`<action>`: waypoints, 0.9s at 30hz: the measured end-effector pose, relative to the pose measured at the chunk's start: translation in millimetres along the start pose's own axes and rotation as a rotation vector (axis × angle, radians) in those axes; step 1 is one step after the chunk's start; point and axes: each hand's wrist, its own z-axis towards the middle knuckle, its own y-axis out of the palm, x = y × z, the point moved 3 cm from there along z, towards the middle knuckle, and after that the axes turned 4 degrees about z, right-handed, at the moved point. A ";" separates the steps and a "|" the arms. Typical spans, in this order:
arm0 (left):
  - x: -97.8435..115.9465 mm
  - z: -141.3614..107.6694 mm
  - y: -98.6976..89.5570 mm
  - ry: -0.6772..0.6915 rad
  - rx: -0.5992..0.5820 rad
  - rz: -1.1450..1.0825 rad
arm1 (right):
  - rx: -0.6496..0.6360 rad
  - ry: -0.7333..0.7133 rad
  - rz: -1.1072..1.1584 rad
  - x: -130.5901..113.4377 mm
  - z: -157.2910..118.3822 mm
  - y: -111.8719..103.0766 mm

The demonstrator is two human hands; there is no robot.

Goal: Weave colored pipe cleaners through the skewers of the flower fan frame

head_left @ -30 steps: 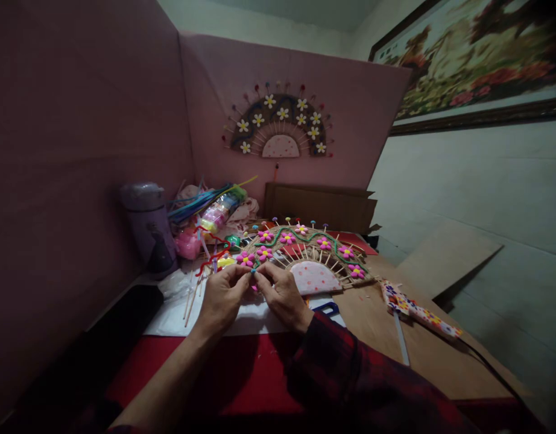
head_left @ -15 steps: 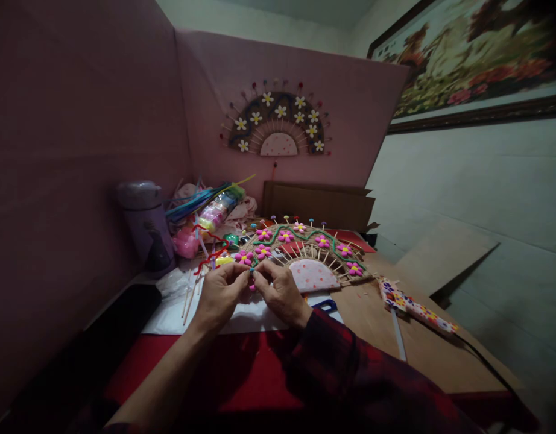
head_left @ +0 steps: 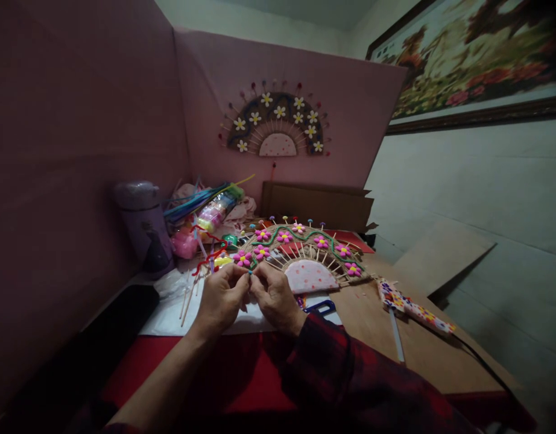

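Between the fingertips of both hands is a small blue lump (head_left: 249, 272), which looks like modelling clay. My left hand (head_left: 219, 298) pinches it from the left, thumb against forefinger. From the other side my right hand (head_left: 278, 296) closes its fingertips on the same lump. Just beyond the hands lies a half-round fan (head_left: 310, 276) of twine and thin sticks, with pink flowers, a wavy green strip and a white dotted half-disc. Coloured balls tip some sticks along its far edge. The right hand partly covers the fan's near left end.
A purple bottle (head_left: 145, 232) stands left, beside a pack of coloured clay (head_left: 214, 212) and pipe cleaners (head_left: 187, 205). Thin sticks (head_left: 186, 301) lie on white paper. A blue handle (head_left: 322, 307) sits near my right wrist. Rightward lies a flowered glue gun (head_left: 416, 308) with a cord.
Both hands have shifted very slightly left and down in the picture, still pinching the blue lump together. The view has moved a little; the fan and tools look unmoved.
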 end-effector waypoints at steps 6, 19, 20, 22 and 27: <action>3.4 -0.9 -0.3 -0.050 0.062 -0.188 | -0.021 0.110 0.107 1.8 1.1 -0.7; -5.5 3.3 -4.7 -0.281 -0.099 -0.551 | -0.139 0.453 0.879 3.4 2.7 5.2; -4.7 3.1 -5.2 -0.281 -0.102 -0.551 | -0.141 0.442 0.851 2.7 2.7 4.4; -3.7 3.1 -6.2 -0.285 -0.111 -0.557 | -0.134 0.392 0.733 0.1 3.1 1.6; -4.1 3.4 -6.5 -0.290 -0.156 -0.574 | -0.006 0.165 0.314 -9.0 3.9 -8.8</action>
